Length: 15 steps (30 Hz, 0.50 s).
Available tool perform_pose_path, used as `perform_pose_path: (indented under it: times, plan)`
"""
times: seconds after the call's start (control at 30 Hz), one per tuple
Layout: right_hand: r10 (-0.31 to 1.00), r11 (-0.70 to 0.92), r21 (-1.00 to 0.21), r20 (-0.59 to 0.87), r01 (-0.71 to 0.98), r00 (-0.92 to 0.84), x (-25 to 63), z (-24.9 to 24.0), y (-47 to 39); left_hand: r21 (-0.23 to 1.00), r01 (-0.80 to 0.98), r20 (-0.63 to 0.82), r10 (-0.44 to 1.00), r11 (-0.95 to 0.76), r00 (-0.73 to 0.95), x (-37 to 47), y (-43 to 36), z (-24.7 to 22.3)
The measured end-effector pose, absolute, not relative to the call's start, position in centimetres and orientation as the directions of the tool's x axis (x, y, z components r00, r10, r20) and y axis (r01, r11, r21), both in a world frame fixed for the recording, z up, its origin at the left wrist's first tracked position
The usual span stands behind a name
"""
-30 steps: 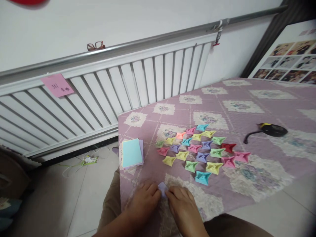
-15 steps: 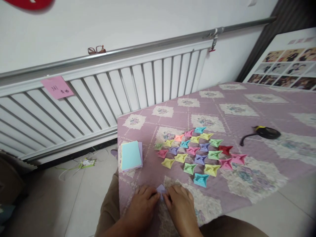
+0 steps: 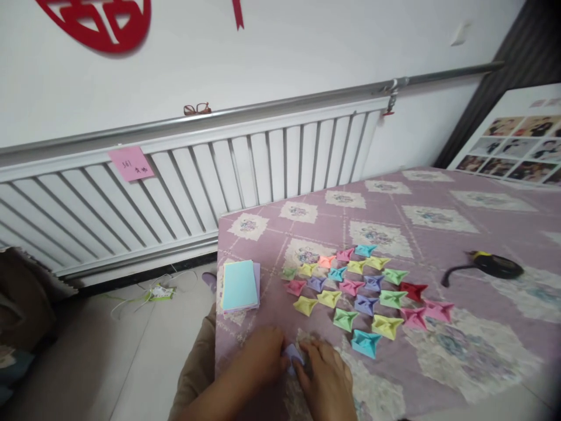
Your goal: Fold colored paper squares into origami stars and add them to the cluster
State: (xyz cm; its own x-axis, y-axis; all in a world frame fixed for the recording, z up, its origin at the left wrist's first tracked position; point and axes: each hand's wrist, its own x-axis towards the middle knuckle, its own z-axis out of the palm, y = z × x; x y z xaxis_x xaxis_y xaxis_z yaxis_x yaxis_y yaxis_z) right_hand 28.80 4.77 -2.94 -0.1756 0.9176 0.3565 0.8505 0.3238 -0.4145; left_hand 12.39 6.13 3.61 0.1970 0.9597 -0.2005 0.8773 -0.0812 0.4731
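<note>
A small piece of folded lavender paper (image 3: 293, 356) lies near the table's front edge between my hands. My left hand (image 3: 265, 354) has its fingers closed on the left side of the paper. The fingers of my right hand (image 3: 325, 374) are bent over its right side, with the thumb pressed on it. Beyond my hands stand several folded paper boats in rows, among them a blue one (image 3: 366, 343), a yellow one (image 3: 387, 326) and a dark red one (image 3: 412, 291). Left of them is a stack of coloured paper (image 3: 239, 285), light blue on top.
A purple floral cloth (image 3: 272, 245) covers the table. A black and yellow object with a curved arm (image 3: 497, 266) lies at the right. Behind are a white radiator (image 3: 258, 169), glasses (image 3: 197, 109) on a pipe and a photo board (image 3: 517, 140). A power strip (image 3: 161, 293) is on the floor.
The camera view has tilted up, so more wall shows and the table sits lower. My left hand has turned and closed in on the lavender paper, which now appears tilted.
</note>
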Motion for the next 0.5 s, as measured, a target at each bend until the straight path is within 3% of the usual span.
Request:
perform_pose_path:
  times: [0.5]
  plan:
    - [0.884, 0.387, -0.285, 0.384, 0.877, -0.266, 29.1, -3.56, 5.09, 0.576, 0.815, -0.15, 0.971, -0.068, 0.187, 12.62, 5.75, 3.34]
